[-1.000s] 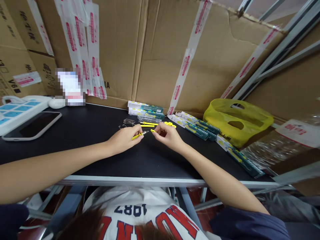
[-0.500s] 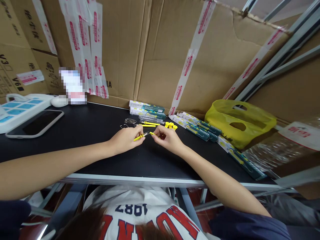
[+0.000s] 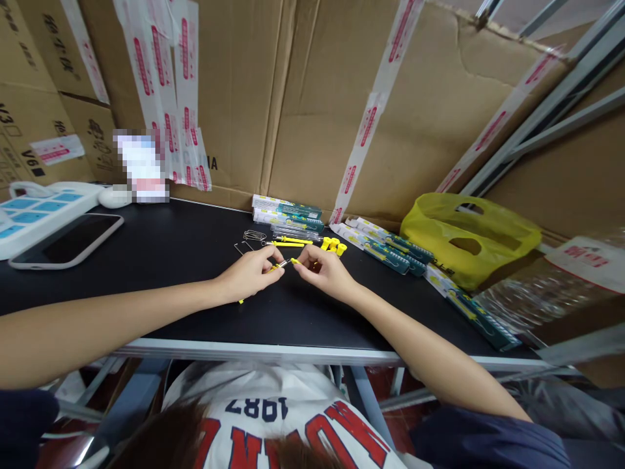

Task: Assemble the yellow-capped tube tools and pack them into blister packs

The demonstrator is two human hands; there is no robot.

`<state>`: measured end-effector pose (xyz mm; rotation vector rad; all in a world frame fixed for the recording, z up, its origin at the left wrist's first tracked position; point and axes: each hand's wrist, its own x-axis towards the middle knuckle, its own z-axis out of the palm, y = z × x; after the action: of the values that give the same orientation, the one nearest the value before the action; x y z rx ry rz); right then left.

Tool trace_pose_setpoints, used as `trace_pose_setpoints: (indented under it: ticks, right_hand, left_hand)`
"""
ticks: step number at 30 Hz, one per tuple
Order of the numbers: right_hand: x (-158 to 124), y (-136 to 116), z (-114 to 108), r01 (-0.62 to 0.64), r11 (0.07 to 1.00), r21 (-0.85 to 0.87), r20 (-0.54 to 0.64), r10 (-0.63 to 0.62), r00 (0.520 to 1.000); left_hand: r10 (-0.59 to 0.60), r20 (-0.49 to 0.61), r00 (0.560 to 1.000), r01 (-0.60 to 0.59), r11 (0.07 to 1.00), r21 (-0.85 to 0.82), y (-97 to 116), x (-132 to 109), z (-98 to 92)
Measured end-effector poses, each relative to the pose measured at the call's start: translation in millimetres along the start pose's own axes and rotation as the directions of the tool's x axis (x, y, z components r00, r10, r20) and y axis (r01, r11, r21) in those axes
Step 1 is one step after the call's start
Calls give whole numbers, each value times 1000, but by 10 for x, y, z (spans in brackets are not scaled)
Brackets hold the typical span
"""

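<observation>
My left hand (image 3: pixel 249 277) is closed round a thin yellow tool (image 3: pixel 277 266) with a metal tip, held over the black table (image 3: pixel 170 260). My right hand (image 3: pixel 322 270) pinches a small yellow cap (image 3: pixel 294 261) right at that tip. The two hands meet at the table's middle. Just behind them lie more yellow tools (image 3: pixel 288 242), several loose yellow caps (image 3: pixel 333 245) and a few wire clips (image 3: pixel 252 236).
Green and white packets (image 3: pixel 288 218) lie along the back; more packets (image 3: pixel 385 247) run to the right, beside a yellow plastic bag (image 3: pixel 469 238). A phone (image 3: pixel 68 241) and a white power strip (image 3: pixel 34 212) sit at far left. Cardboard boxes (image 3: pixel 317 104) wall the back.
My right hand has brought the yellow cap up to the metal tip of the tool in my left hand. The left hand has turned the tool so its tail points down.
</observation>
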<state>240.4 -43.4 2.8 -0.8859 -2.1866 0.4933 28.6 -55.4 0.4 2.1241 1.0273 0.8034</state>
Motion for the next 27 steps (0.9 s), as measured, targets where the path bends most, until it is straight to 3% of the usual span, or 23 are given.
trace_pose_setpoints:
  ticks: [7,15,19,27]
  right_hand:
    - [-3,-46,43,-133,972,193,77,120,990]
    - [-43,-38,88,-321,834,449,249,229,941]
    - [-50,-54,111,-404,775,486,293,291,911]
    - [-2,-65,120,-441,732,520,303,325,896]
  left_hand:
    - [0,-2,1000,0,999,-41,32,0,-3]
    - [32,-21,999,-32,999,10,2,3,22]
    - [44,-19,999,-44,999,7,7,5,16]
    - [34,17,999,-34,999,-18,26,-9,0]
